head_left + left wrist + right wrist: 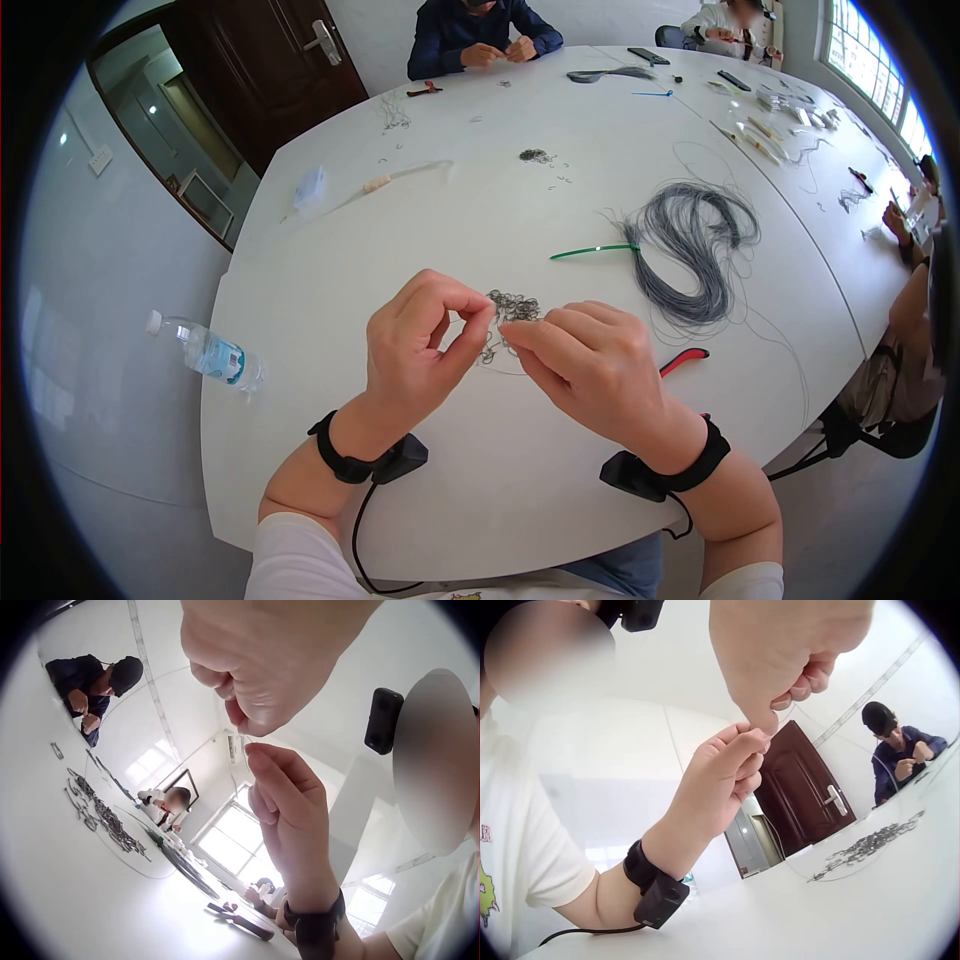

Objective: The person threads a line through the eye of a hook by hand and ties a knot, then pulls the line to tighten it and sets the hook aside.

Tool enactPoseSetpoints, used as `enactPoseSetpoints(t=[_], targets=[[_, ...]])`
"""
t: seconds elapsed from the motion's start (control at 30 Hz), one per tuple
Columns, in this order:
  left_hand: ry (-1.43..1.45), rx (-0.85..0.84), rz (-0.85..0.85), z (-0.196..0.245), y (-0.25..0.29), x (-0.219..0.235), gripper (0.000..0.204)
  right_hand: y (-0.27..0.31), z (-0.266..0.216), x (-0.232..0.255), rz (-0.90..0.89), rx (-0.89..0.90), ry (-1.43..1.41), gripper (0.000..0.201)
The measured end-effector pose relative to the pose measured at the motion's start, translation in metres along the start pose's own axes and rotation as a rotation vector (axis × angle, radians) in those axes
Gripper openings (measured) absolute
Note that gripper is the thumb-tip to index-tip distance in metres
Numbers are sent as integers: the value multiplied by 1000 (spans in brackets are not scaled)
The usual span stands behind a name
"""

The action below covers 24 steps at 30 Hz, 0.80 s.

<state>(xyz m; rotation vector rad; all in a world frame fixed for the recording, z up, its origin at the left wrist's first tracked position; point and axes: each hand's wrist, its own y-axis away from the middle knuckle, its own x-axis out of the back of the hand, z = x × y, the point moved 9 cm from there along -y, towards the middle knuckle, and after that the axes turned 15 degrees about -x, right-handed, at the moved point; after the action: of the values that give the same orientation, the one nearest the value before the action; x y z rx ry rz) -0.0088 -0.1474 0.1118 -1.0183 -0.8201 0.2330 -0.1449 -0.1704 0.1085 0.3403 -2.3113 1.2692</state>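
Note:
In the head view my left hand and right hand meet fingertip to fingertip above the white table, thumbs against curled index fingers. A thin wire runs out from the pinched fingertips in the right wrist view and loops over the table. Whatever small piece lies between the fingertips is hidden. Behind and beneath the hands is a pile of small metal rings or hooks. Both wrist views show the left hand and the right hand close together, their tips nearly touching.
A bundle of grey wire with a green tie lies at the right, beyond red-handled pliers. A water bottle lies at the left edge. A smaller pile of metal pieces sits farther back. Other people sit around the table.

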Motion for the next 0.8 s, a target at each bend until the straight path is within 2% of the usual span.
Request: enactPoseSetpoints(t=[0.3, 0.57, 0.8], targets=[[-13, -129, -81, 14, -1, -10, 18, -4, -6, 12, 0, 128, 94, 21], [-7, -180, -84, 15, 2, -12, 18, -13, 19, 16, 17, -105, -111, 10], [13, -205, -79, 18, 0, -11, 19, -13, 29, 14, -16, -219, -237, 7]])
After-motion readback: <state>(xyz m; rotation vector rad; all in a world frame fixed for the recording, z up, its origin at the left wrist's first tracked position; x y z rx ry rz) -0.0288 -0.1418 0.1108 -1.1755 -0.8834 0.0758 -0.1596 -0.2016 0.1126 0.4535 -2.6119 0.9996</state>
